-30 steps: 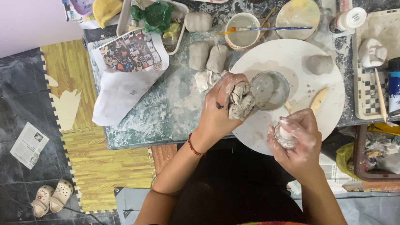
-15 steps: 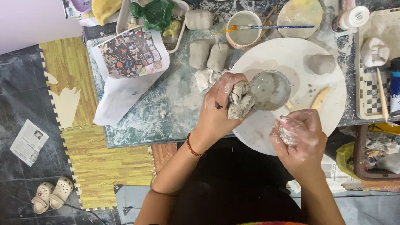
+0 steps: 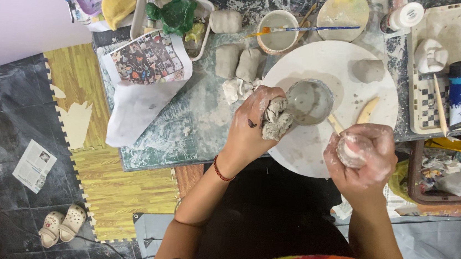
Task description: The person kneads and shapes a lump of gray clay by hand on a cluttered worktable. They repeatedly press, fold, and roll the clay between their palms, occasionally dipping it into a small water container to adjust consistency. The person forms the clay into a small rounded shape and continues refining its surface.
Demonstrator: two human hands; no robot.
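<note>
Roughly midway: small clay cup (image 3: pixel 309 101) formed on round white board (image 3: pixel 325 154)
Left hand (image 3: pixel 256 123) fingers closed around grey clay lump (image 3: pixel 276 118); right hand (image 3: pixel 362 158) fist wrapped round pale clay ball (image 3: pixel 351 149); both unshaped

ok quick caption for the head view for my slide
Clay-coated left hand squeezes a grey lump beside a small bowl while the right hand cups a clay ball.
</note>
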